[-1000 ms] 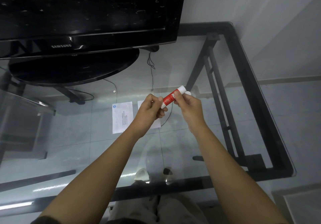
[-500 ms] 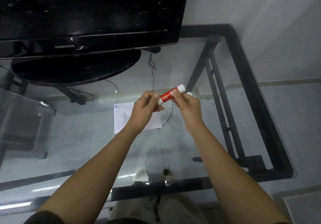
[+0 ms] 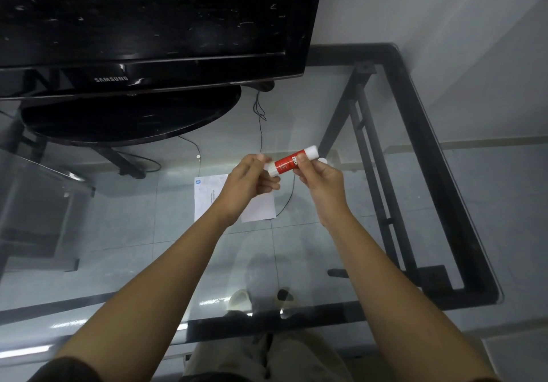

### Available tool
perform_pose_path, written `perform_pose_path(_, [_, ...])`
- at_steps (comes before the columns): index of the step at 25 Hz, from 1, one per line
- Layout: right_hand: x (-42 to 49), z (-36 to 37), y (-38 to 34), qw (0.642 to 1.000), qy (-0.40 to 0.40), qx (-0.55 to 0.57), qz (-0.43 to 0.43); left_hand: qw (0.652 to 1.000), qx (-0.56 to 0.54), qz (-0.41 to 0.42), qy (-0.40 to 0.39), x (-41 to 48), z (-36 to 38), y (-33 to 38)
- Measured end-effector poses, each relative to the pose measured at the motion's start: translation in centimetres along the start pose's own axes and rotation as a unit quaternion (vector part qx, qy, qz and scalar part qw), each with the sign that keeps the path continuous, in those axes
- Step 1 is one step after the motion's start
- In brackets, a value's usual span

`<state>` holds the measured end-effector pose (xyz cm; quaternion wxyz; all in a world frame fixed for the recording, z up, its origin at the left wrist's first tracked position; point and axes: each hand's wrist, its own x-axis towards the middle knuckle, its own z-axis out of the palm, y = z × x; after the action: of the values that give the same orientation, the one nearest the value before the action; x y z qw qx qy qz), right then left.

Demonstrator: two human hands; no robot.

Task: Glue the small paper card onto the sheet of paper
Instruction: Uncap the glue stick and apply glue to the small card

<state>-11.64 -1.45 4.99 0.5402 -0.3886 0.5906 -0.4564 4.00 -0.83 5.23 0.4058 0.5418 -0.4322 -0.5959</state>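
I hold a red glue stick (image 3: 286,163) with white ends in the air above the glass table (image 3: 341,233), tilted up to the right. My left hand (image 3: 249,183) pinches its lower left white end. My right hand (image 3: 321,183) grips the red body. Under my hands two white papers lie flat on the glass: a printed one with a blue logo (image 3: 206,198) on the left and a plain one (image 3: 261,209) on the right, both partly hidden by my left hand. I cannot tell which is the card.
A black Samsung TV (image 3: 148,26) on an oval stand (image 3: 130,115) fills the back left. A thin cable (image 3: 261,120) runs down past the papers. A small white round object (image 3: 323,160) lies behind my right hand. The table's black frame (image 3: 439,156) borders the right side.
Both hands have kept hold of the glue stick and shifted only slightly; my left fingers have moved on its lower end. The papers have not moved.
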Motion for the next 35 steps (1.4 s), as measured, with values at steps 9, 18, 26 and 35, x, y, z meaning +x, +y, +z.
perform_pose_path(9, [0.0,0.3,-0.5,1.000,-0.002,-0.011,0.002,0.964,0.177,0.192,0.046,0.0,-0.3,0.1])
perform_pose_path(18, [0.1,0.3,-1.2,1.000,0.000,-0.017,-0.003,0.998,-0.035,0.055,-0.005,-0.1,-0.7,0.6])
perform_pose_path(26, [-0.3,0.8,-1.1,1.000,0.011,-0.005,0.006,0.835,0.364,0.398,0.106,-0.1,-1.1,-0.2])
perform_pose_path(35, [-0.6,0.9,-1.3,1.000,-0.012,0.005,-0.012,0.964,0.182,0.188,0.055,-1.4,-0.8,0.1])
